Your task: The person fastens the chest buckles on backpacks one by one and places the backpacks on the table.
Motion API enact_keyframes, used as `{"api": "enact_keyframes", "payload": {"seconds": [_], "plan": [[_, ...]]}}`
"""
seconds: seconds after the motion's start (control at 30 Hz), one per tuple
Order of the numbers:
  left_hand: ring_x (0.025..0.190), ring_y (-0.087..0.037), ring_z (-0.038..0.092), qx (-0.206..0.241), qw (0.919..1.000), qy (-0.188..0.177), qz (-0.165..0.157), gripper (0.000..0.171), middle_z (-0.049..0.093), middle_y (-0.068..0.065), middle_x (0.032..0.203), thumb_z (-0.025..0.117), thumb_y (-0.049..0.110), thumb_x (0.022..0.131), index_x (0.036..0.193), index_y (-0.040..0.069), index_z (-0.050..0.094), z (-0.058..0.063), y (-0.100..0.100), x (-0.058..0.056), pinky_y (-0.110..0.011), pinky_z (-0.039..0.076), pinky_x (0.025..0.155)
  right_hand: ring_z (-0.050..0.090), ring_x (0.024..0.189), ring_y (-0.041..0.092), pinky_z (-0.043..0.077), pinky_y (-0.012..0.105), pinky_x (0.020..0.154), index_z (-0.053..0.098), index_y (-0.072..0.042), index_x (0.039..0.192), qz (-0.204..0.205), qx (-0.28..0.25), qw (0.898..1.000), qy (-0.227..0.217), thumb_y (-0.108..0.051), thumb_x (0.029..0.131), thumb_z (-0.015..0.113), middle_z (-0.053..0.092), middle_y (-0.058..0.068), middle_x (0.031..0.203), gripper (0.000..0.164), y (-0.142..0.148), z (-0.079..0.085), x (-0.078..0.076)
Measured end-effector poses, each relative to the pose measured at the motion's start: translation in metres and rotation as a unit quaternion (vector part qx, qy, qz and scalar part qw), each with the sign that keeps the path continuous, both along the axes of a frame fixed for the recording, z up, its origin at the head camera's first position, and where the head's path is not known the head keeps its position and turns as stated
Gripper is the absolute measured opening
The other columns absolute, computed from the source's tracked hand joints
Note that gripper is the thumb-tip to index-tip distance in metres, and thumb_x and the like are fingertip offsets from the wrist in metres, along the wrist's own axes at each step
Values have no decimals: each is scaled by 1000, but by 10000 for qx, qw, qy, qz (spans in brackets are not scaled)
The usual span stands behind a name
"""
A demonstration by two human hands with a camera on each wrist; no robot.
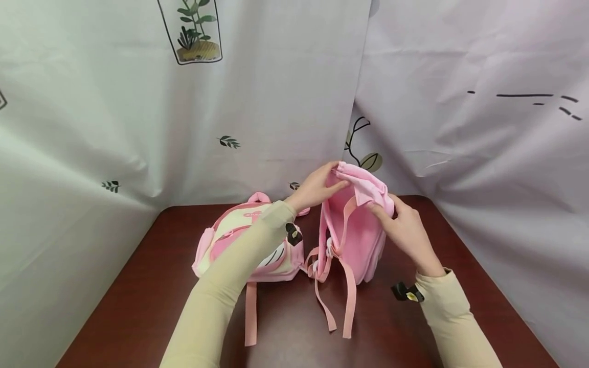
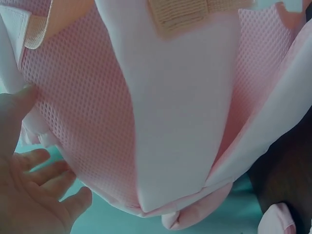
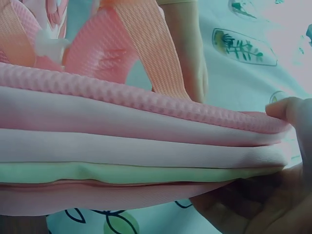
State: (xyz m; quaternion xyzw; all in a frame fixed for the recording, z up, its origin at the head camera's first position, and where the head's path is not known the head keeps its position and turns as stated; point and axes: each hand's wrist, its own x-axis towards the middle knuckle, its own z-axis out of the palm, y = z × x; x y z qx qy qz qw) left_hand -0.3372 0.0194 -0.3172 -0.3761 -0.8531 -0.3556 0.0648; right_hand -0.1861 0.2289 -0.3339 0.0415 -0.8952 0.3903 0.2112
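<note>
A pink backpack (image 1: 368, 240) stands on end, its straps (image 1: 349, 301) hanging onto the table. My left hand (image 1: 317, 186) holds its upper left edge, thumb in front and fingers behind. In the left wrist view that hand (image 2: 36, 183) is beside the mesh back panel (image 2: 83, 92) and a pale shoulder strap (image 2: 180, 107). Opposite, my right hand (image 1: 405, 225) pinches the upper right edge. The right wrist view shows the right thumb (image 3: 285, 108) on the mesh side and the fingers beneath the layered bag side (image 3: 122, 146).
A second backpack (image 1: 234, 220), pink and cream, lies on the dark red table (image 1: 152, 286) to the left, behind my left forearm. One strap (image 1: 250, 312) of it trails toward the front. A printed white cloth (image 1: 276, 102) hangs behind and beside the table.
</note>
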Motion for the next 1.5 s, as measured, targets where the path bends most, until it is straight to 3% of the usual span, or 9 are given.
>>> {"api": "enact_keyframes", "payload": {"seconds": [0.27, 0.43, 0.77, 0.87, 1.1, 1.27, 1.5], "plan": [[137, -17, 45, -50, 9997, 179, -124, 61, 53, -4, 147, 62, 43, 100, 150, 13, 46, -3, 6, -2, -28, 32, 114, 61, 88, 30, 48, 41, 74, 62, -5, 130, -85, -244, 9994, 229, -43, 100, 61, 68, 20, 103, 48, 0, -6, 0], [134, -20, 48, -157, 9994, 272, -131, 56, 56, -6, 143, 62, 39, 101, 148, 11, 49, 0, 11, -2, -31, 33, 114, 60, 94, 33, 47, 46, 79, 56, -4, 134, -11, -354, 9993, 148, -43, 101, 58, 66, 24, 112, 51, 0, -9, 0], [124, -18, 54, -85, 9991, 315, -275, 47, 61, -7, 132, 63, 35, 101, 138, 6, 56, 0, 16, 0, -23, 36, 108, 59, 99, 35, 47, 49, 83, 51, -1, 137, 40, -364, 9993, -26, -43, 102, 56, 64, 27, 116, 55, 5, -13, -1], [129, -18, 51, -47, 9994, 297, -146, 52, 58, -8, 137, 63, 38, 100, 141, 7, 53, -2, 15, 1, -26, 35, 111, 59, 100, 35, 47, 50, 84, 51, -1, 138, 40, -377, 9993, -33, -43, 102, 56, 64, 27, 118, 56, 5, -13, 0], [149, -24, 29, -95, 9988, -97, 473, 71, 38, -14, 158, 58, 51, 99, 152, 7, 42, -10, 13, 3, -33, 22, 120, 59, 98, 33, 47, 47, 82, 54, -3, 137, -29, -411, 9991, -12, -44, 102, 57, 65, 25, 115, 54, 5, -14, 0], [146, -28, 35, -38, 9968, -303, 740, 73, 36, -18, 158, 56, 53, 99, 153, 7, 39, -16, 11, 1, -38, 27, 119, 58, 97, 32, 46, 45, 82, 55, -4, 136, -45, -452, 9990, -38, -45, 101, 58, 66, 23, 113, 54, 5, -14, 0], [141, -24, 42, 131, 9973, -333, 647, 67, 46, -9, 152, 54, 52, 101, 151, 8, 42, -23, 14, -4, -34, 31, 116, 57, 93, 31, 45, 43, 79, 54, -4, 136, -58, -496, 9988, 10, -42, 102, 57, 65, 23, 108, 51, 6, -17, 0]]}}
